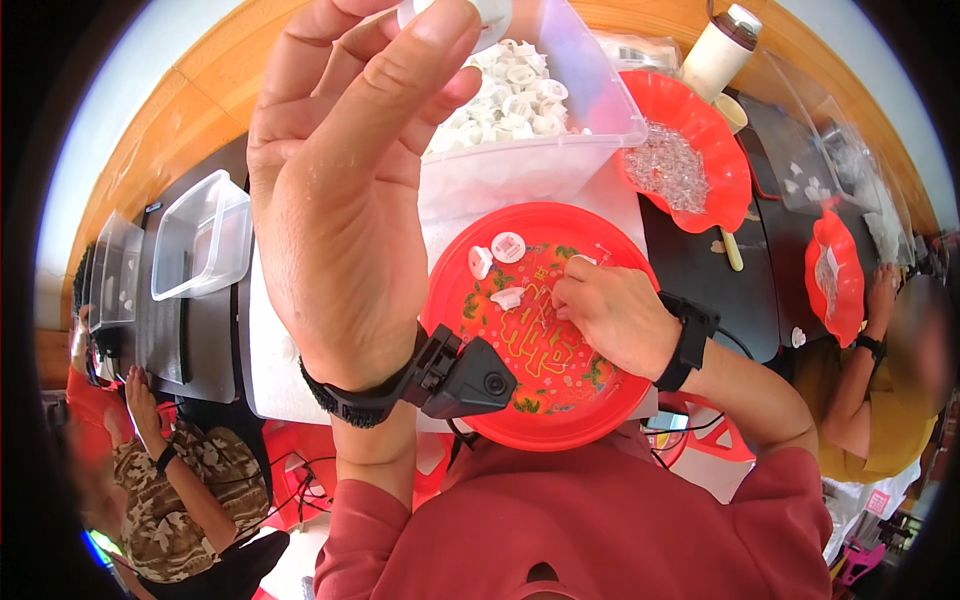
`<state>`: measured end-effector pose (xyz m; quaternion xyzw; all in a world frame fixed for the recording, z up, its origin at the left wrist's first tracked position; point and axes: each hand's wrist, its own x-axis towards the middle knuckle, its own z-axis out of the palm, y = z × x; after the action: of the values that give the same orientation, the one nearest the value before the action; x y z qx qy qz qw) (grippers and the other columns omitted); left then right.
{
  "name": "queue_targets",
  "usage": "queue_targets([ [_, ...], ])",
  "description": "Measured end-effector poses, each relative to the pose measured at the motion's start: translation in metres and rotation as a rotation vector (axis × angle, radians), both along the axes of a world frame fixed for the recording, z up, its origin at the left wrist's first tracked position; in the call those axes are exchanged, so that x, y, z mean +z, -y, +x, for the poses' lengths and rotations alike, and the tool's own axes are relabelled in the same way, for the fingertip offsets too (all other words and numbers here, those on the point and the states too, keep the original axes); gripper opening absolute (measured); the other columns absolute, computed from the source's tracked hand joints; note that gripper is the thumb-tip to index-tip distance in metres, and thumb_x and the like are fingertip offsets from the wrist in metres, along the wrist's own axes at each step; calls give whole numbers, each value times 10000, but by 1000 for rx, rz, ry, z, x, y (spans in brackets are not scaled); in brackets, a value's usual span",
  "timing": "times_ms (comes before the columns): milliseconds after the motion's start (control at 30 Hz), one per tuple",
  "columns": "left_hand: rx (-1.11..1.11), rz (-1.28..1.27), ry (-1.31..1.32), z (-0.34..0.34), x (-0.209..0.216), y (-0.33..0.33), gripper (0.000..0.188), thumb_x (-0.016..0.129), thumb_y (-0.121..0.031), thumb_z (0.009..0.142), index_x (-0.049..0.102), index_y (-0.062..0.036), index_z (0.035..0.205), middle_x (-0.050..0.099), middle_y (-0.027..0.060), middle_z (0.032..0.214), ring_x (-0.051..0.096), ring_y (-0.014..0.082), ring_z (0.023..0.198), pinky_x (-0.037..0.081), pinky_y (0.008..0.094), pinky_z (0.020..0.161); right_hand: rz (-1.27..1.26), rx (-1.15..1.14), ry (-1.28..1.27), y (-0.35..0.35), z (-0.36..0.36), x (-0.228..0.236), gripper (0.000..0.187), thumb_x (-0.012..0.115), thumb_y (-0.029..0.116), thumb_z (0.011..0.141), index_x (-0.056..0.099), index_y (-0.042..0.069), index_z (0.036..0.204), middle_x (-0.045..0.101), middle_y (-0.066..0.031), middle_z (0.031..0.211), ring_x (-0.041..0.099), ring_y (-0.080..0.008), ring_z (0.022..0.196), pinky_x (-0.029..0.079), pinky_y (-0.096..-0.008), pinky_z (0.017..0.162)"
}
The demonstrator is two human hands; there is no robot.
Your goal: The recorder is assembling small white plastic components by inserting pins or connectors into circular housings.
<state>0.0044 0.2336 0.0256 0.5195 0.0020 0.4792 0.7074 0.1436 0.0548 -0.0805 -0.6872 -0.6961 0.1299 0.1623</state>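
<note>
My left hand point(335, 190) is raised high, close to the camera. Its thumb and fingers pinch a white round plastic piece point(492, 22), partly cut off by the picture's top edge. My right hand point(618, 315) is low over a round red tray point(455, 290) with a printed pattern. Its fingers are closed at a small white plastic piece point(582, 262), mostly hidden behind them. To its left on the tray lie a white round cap-like piece point(508, 247), another piece tipped on its side point(481, 263) and a third one point(508, 298).
Behind the tray stands a clear plastic bin point(530, 170) heaped with white plastic pieces point(510, 100). A red scalloped dish point(725, 150) of small clear parts is at the right, near a white thermos point(718, 55). An open clear container point(205, 240) stands left. Co-workers sit on both sides.
</note>
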Motion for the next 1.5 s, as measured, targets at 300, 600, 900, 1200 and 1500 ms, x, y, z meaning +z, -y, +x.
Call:
queue_targets([
  [300,32,24,-108,10,7,27,323,544,-84,934,510,8,1242,619,110,1121,615,177,1024,483,276,842,37,3,-296,0,13,27,61,593,55,793,565,10,822,564,-141,851,593,-327,797,484,-410,659],
  [600,56,-59,-169,15,4,19,331,536,-83,938,504,23,1250,616,119,1123,617,177,1024,499,254,814,74,-96,-251,4,31,36,92,614,104,815,620,31,871,605,-119,832,607,-319,789,484,-404,684],
  [900,-91,-39,-112,14,1,2,399,502,-76,954,417,37,1328,584,141,1178,584,211,1087,485,277,862,19,42,-109,-3,2,16,138,613,183,821,619,46,815,585,-89,772,609,-293,779,490,-394,653],
  [1200,42,-79,-89,6,-3,15,339,558,-59,928,502,27,1251,601,112,1142,611,156,1008,520,235,786,4,32,66,-3,-20,-15,98,564,75,752,617,1,789,600,-137,845,622,-297,789,511,-410,562],
  [1500,-16,-76,-107,16,-2,17,294,566,-79,935,520,-10,1217,612,94,1105,607,129,1004,519,221,778,150,26,-82,10,-11,-18,118,561,56,782,584,-41,845,579,-166,850,613,-329,783,504,-419,594],
])
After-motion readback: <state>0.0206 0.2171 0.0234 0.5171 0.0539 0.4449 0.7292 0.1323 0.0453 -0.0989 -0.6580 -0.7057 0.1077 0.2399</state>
